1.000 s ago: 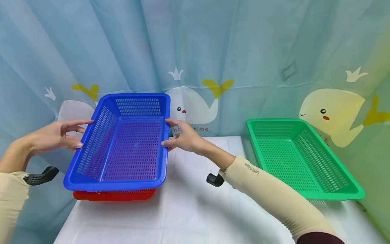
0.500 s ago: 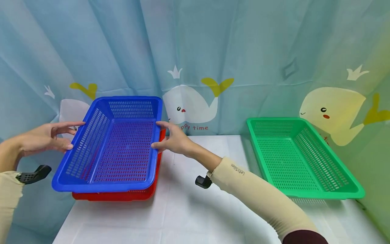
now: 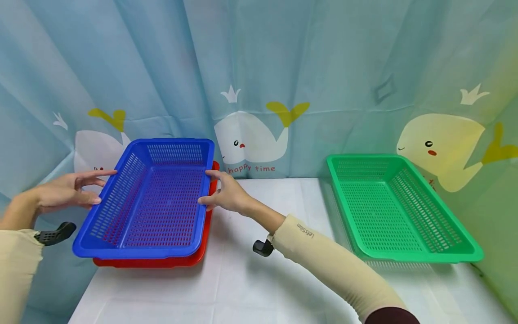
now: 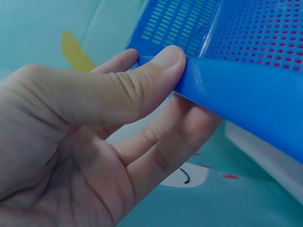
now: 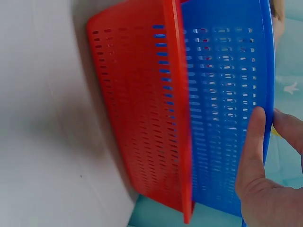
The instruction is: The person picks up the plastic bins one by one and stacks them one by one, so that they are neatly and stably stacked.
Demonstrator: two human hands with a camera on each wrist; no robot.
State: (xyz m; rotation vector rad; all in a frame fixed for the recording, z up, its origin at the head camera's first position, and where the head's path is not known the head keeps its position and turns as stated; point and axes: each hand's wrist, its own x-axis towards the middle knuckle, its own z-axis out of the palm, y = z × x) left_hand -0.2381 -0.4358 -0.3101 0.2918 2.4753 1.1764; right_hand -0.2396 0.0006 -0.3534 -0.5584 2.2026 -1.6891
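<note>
A blue slotted plastic basket (image 3: pixel 170 202) is held over a red basket (image 3: pixel 158 262) of similar shape. My left hand (image 3: pixel 69 191) pinches the blue basket's left rim, its thumb (image 4: pixel 168 59) on top and other fingers beneath. On the opposite side, my right hand (image 3: pixel 227 193) grips the right rim between thumb and fingers. In the right wrist view, blue shows through the upper slots of the red wall (image 5: pixel 132 109), so the blue bottom dips inside the red rim. Most of the red basket is hidden from the head view.
A green slotted basket (image 3: pixel 384 216) stands on the right of the white-covered table (image 3: pixel 251 288). Behind hangs a light blue curtain (image 3: pixel 259 58) with whale prints, close to the baskets' far ends. A black wrist camera (image 3: pixel 263 247) sits under the right forearm.
Both hands have carried the blue basket left, then lowered it over the red basket. More of the red basket's right rim shows now. The green basket stays in place.
</note>
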